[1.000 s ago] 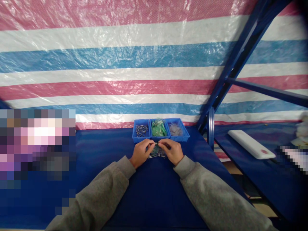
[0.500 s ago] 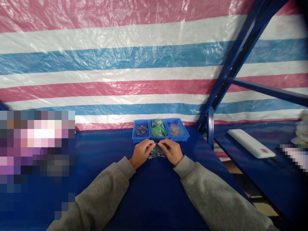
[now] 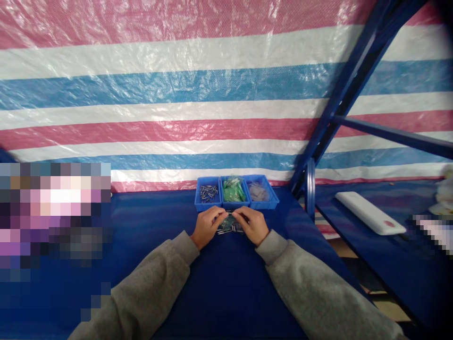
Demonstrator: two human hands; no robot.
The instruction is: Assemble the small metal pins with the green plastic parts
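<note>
My left hand (image 3: 208, 226) and my right hand (image 3: 254, 226) face each other over the blue table (image 3: 226, 283), thumbs and fingertips pinched. Whatever sits between the fingertips is too small to make out. Just below them lies a small pile of thin metal pins and dark green pieces (image 3: 230, 224), partly covered by the hands. Behind the hands stand three blue bins side by side. The left one holds short metal pins (image 3: 208, 193), the middle one green plastic packets (image 3: 233, 190), and the right one clear, greyish pieces (image 3: 258, 192).
A striped plastic sheet (image 3: 177, 127) hangs behind the table. At right rises a slanted blue metal frame (image 3: 332, 104), beside a second table with a white oblong device (image 3: 370, 212). The left side is blurred into blocks.
My fingertips have drawn slightly apart, and the light-coloured thin piece seen between them earlier is no longer clear. The arms, pile and bins stay nearly the same.
</note>
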